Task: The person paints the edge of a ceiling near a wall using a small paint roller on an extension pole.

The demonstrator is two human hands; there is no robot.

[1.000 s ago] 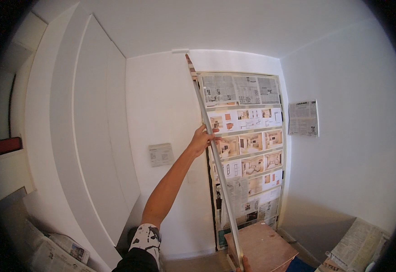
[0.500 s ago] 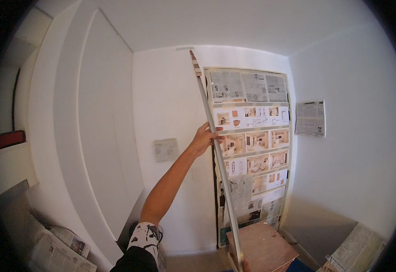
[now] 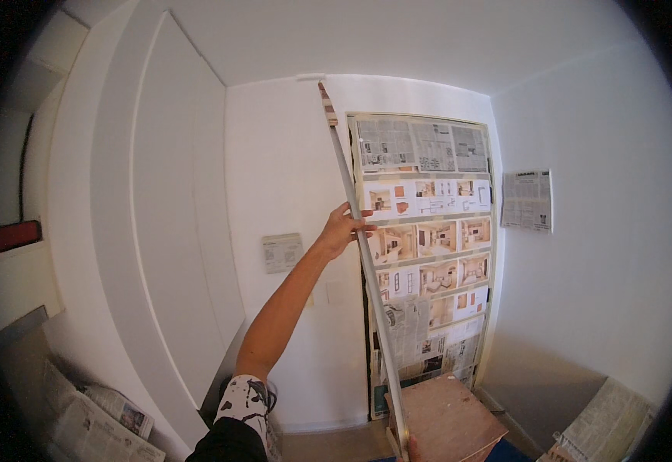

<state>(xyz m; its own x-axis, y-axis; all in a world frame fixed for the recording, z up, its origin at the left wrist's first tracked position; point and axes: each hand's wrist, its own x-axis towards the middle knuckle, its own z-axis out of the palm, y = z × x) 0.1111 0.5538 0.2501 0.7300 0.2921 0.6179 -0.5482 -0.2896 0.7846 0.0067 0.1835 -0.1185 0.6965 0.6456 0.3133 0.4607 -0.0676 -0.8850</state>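
Note:
A long metal extension pole (image 3: 374,296) slants up from the lower edge toward the top of the white wall. Fastened at its upper end is a paint roller (image 3: 311,77), its pale sleeve against the wall just below the ceiling. The reddish, pale-banded handle (image 3: 327,104) joins roller and pole. My left hand (image 3: 344,229), arm stretched out, is wrapped round the pole about midway, some fingers showing past it. Only a little of my right hand (image 3: 414,448) shows at the lower edge, closed on the pole's lower end.
Newspaper and printed sheets cover a door (image 3: 432,242) beside the pole. A wooden box-like stool (image 3: 448,420) stands before it. Taped paper (image 3: 283,253) is on the wall left, another newspaper sheet (image 3: 527,200) right. Newspapers (image 3: 101,427) lie lower left; a newspaper-covered object (image 3: 605,423) lower right.
The roller has moved slightly up and left, closer to the ceiling line. The pole and my left hand have shifted a little with it.

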